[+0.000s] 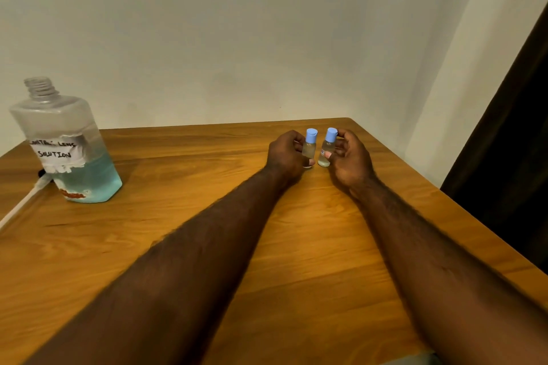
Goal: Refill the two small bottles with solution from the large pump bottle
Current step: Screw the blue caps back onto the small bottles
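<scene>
Two small clear bottles with blue flip caps stand side by side near the far right of the wooden table (296,246). My left hand (286,157) grips the left small bottle (310,147), and my right hand (350,160) grips the right small bottle (327,147). Both caps are on. The large clear bottle (68,145) stands at the far left, its threaded neck open with no pump on it. Blue liquid fills its lower part, and a white handwritten label reads "contact lens solution".
A white tube-like part (22,204), perhaps the pump's stem, lies on the table left of the large bottle, partly behind it. A pale wall runs behind the table. A dark curtain (510,142) hangs past the table's right edge.
</scene>
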